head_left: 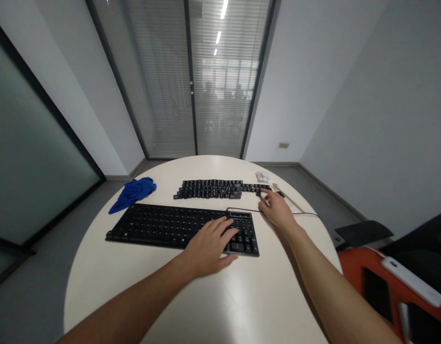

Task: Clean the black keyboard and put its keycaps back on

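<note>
A black keyboard (152, 228) lies across the white round table; most of its left part shows bare key positions, while keycaps sit on the number pad (247, 235). My left hand (210, 242) rests over the right part of the keyboard with its fingers stretched out. Farther back, loose black keycaps (209, 188) stand in packed rows, with a narrower group of keycaps (251, 187) to their right. At that group's near edge, my right hand (277, 209) has its thumb and index finger curled around a small dark keycap (258, 193), partly hidden by the fingers.
A crumpled blue cloth (134, 192) lies at the table's left edge. Beyond my right hand are a small clear bag (263, 177) and a thin light stick-like tool (288, 197). The keyboard cable (306, 213) runs right. An orange chair (353, 267) holds phones and a white power strip (412, 281).
</note>
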A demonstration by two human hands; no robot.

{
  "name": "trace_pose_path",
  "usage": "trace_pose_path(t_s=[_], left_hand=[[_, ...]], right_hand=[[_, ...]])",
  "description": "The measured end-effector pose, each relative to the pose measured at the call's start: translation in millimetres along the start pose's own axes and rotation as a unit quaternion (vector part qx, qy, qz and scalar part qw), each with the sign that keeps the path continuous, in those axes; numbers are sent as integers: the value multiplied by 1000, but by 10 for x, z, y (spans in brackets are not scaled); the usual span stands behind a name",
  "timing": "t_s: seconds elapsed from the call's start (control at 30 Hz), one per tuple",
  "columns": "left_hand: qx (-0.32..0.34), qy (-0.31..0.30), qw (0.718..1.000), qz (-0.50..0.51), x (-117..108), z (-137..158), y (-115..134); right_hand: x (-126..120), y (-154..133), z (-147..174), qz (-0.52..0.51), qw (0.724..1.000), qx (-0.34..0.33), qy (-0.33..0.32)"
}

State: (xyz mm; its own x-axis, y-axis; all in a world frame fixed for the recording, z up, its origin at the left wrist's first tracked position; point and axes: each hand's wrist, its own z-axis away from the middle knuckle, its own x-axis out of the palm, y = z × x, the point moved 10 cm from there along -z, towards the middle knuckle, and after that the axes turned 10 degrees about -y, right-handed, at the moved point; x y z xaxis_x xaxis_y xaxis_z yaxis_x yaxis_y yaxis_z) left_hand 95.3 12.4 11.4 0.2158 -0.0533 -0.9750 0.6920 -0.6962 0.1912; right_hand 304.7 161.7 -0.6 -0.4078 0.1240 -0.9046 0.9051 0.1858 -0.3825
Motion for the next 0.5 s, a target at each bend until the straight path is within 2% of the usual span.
trace_pose_path(t_s=[0.23, 0.5], left_hand=[[1, 2, 1000, -10, 20, 8, -3], [1, 2, 1000, -8, 20, 7, -3]], right_hand=[[121, -11, -33, 86, 996, 20, -13], [98, -32, -19, 90, 995, 27, -13]])
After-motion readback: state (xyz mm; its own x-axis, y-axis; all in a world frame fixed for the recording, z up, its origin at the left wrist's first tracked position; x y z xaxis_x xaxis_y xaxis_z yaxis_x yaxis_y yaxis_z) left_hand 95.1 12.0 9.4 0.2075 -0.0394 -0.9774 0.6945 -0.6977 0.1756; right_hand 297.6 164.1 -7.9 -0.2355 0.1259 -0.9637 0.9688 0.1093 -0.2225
